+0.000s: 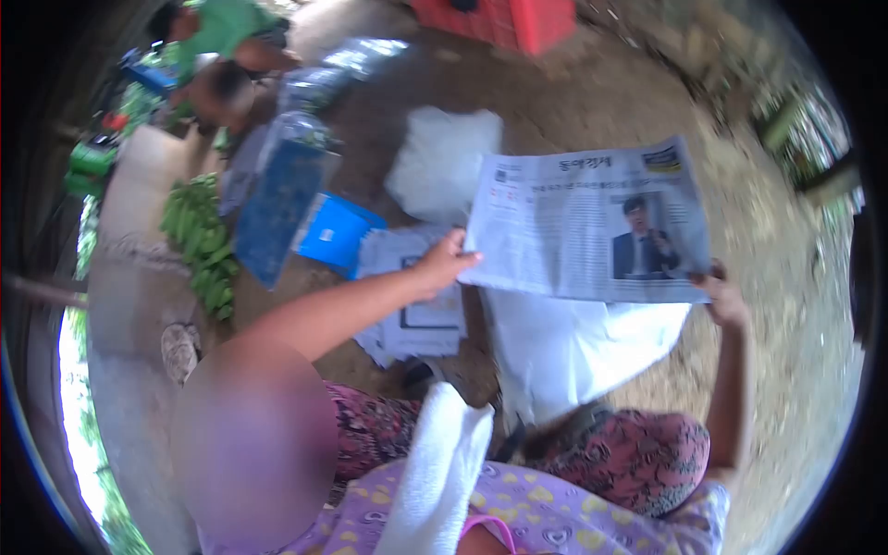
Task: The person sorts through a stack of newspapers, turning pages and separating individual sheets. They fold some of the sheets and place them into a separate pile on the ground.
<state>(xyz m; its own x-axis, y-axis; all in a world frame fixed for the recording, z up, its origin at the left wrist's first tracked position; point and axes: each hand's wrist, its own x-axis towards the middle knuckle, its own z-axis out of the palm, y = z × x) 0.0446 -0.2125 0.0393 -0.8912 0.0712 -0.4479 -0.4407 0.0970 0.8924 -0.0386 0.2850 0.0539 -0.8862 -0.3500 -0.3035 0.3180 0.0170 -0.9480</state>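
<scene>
newspaper: pale, black-printed, photo lower right | left grip, right grip: clamped on its edges

Newspaper: an open sheet printed with a photo of a person in a suit, stretched between two hands.
Left hand: pinches its left edge.
Right hand: grips the near right corner.
White sheet: partly hidden beneath the newspaper, on the near side.
Printed papers: piled on the ground, left of that sheet.
Blue packet: just beyond the pile.
Whitish plastic: farther off, left of the newspaper.
Red crate: at the far side.
</scene>
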